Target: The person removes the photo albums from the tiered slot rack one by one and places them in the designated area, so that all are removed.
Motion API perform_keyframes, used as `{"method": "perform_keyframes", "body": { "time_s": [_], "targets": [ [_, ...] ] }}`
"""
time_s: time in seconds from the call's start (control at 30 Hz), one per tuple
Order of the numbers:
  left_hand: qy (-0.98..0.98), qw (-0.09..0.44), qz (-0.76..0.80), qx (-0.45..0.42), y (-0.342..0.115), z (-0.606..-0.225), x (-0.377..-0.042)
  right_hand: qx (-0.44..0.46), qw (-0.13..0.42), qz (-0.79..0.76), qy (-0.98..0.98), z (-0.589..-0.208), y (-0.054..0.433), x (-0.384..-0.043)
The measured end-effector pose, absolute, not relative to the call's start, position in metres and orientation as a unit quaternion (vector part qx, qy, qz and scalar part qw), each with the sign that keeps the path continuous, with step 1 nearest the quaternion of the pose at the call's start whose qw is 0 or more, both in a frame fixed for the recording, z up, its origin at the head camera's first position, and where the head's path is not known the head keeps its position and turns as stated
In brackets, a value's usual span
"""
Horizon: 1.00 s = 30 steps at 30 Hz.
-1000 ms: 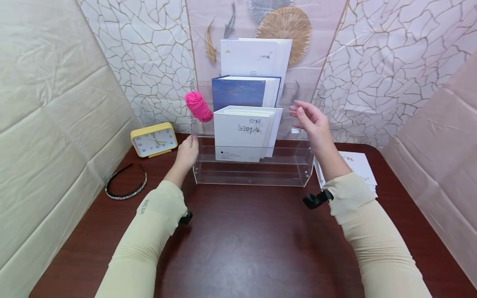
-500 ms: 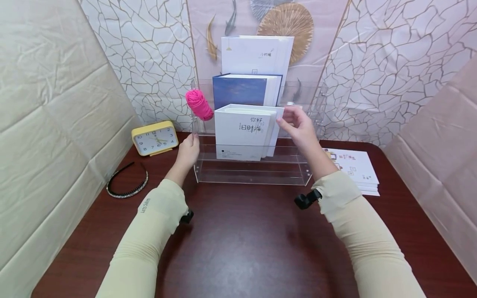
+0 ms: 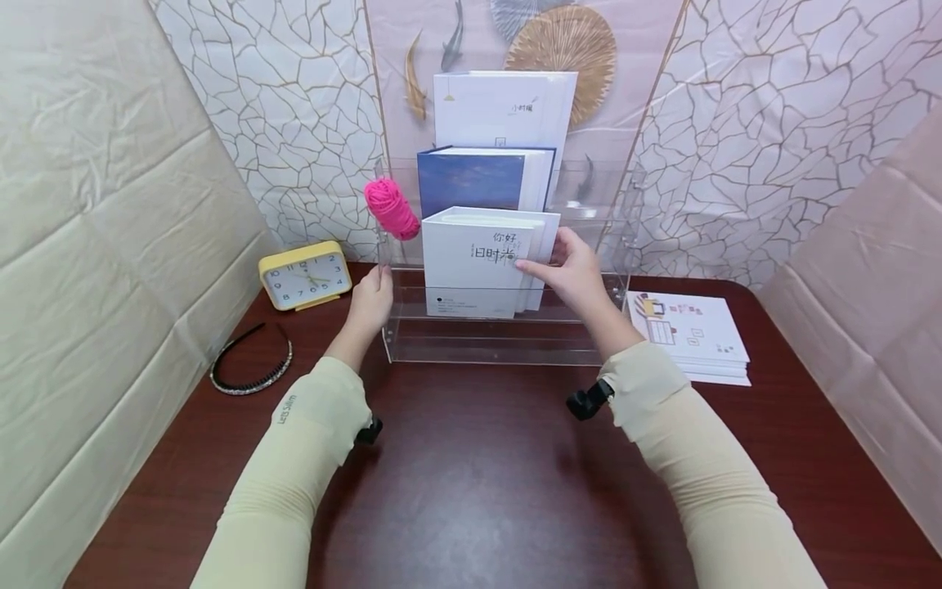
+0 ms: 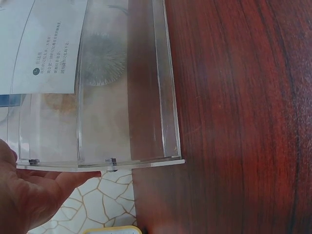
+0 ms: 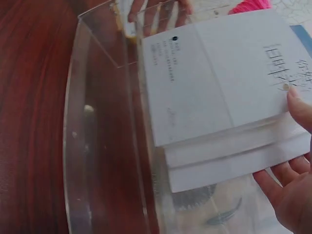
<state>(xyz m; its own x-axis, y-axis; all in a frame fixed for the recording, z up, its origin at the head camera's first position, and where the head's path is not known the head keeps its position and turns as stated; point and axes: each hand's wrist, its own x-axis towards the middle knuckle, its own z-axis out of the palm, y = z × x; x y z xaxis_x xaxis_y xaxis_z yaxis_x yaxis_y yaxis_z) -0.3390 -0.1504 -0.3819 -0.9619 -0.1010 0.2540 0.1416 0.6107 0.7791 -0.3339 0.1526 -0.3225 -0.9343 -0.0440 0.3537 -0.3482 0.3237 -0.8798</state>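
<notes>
A clear acrylic tiered rack [image 3: 493, 352] stands at the back of the table, bearing upright books. On its front tier is a white book [image 3: 471, 254] with dark Chinese lettering. My right hand [image 3: 574, 274] holds this book by its right side; in the right wrist view the thumb [image 5: 298, 108] lies on the front cover and the fingers are behind the back cover. My left hand [image 3: 370, 304] grips the rack's left side panel, and the left wrist view shows fingers along the outside of the panel [image 4: 136, 165]. Behind are a blue book [image 3: 471, 182] and a taller white book [image 3: 478, 106].
A pink yarn skein [image 3: 392, 209] sits at the rack's upper left. On the left of the table are a yellow alarm clock [image 3: 305, 276] and a beaded headband [image 3: 250, 384]. A stack of white books or cards [image 3: 695, 335] lies right of the rack.
My right hand has come in from the right of the rack, reached the white book's right edge, then slid lower with its thumb onto the front cover. My left hand has stayed on the rack.
</notes>
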Motion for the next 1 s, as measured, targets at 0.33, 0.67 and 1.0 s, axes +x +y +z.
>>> {"method": "perform_keyframes", "body": {
  "time_s": [0.33, 0.67, 1.0],
  "targets": [
    [-0.885, 0.149, -0.440, -0.011, -0.150, -0.379, -0.337, 0.128, 0.212, 0.487, -0.837, -0.339, 0.137, -0.331],
    [-0.885, 0.138, -0.444, -0.011, -0.150, -0.381, -0.337, 0.099, 0.203, 0.499, -0.837, -0.334, 0.134, -0.330],
    [-0.886, 0.143, -0.441, -0.015, -0.150, -0.380, -0.337, 0.084, 0.202, 0.474, -0.853, -0.326, 0.131, -0.332]
  ]
}}
